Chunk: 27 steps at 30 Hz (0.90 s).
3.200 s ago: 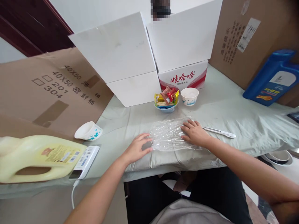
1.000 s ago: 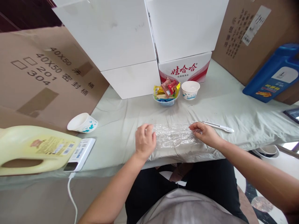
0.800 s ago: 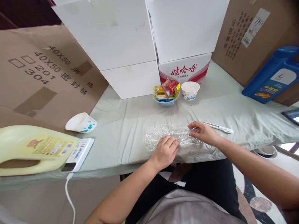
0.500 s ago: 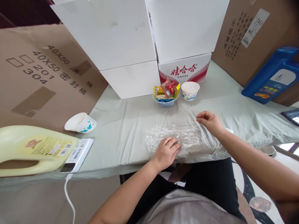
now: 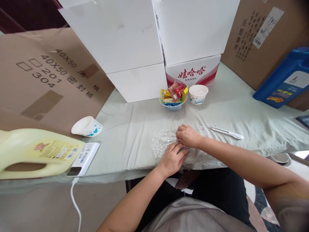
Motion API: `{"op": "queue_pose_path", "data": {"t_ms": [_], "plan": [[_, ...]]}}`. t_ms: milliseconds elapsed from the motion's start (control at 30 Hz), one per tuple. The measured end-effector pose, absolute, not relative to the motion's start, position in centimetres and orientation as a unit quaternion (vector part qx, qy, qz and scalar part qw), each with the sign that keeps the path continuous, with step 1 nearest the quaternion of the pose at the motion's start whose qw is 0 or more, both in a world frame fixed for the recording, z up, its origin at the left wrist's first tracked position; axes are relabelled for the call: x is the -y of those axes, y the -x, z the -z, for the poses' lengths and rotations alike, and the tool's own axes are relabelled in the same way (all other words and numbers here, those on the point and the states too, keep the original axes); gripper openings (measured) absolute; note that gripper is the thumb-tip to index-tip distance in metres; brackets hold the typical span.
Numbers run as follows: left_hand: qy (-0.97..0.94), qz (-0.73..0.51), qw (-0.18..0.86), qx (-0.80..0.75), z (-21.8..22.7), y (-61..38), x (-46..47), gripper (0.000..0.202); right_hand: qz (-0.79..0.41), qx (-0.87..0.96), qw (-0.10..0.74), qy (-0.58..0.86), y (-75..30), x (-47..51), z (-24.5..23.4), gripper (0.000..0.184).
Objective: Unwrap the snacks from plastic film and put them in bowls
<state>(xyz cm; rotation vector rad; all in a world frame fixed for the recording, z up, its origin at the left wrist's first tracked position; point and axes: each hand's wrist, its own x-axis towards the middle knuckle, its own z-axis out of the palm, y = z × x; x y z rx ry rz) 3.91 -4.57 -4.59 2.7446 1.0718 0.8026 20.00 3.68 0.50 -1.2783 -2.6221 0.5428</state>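
Observation:
A crinkled sheet of clear plastic film (image 5: 162, 137) lies along the front of the table. My left hand (image 5: 172, 158) rests on the film near its middle, fingers laid over it and slightly bent. Right above it, my right hand (image 5: 188, 136) sits over the film with its fingers drawn together, almost touching the left. What those right fingertips hold, if anything, is hidden. To the right of the film lies a slim white utility knife (image 5: 228, 132).
Behind the film stand a bowl of wrapped snacks (image 5: 173, 106) and a paper cup (image 5: 198, 94). Another paper cup (image 5: 88, 126), a pale yellow jug (image 5: 38, 151) and a white power bank (image 5: 84, 160) with a cable are left. A blue bottle (image 5: 282, 79) stands right. White boxes (image 5: 137, 82) line the back.
My right hand has moved left, from the film's right end to beside my left hand. The knife it covered now shows. My left hand stays on the film.

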Motion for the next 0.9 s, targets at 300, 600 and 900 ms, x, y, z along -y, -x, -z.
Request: {"op": "queue_pose_path", "data": {"t_ms": [300, 600, 900], "plan": [[-0.9, -0.252, 0.044, -0.353, 4.6, -3.9, 4.5, 0.025, -0.258, 0.847, 0.063, 0.461, -20.3, -6.8, -2.0, 0.019], [-0.901, -0.249, 0.045, -0.352, 4.5, -3.8, 4.6, 0.025, -0.293, 0.87, 0.02, 0.395, -19.2, -6.6, -1.7, 0.007], [-0.902, -0.239, 0.042, -0.358, 4.3, -3.8, 4.7, 0.025, -0.229, 0.878, 0.017, 0.421, -19.5, -8.8, -2.0, 0.006]]}}
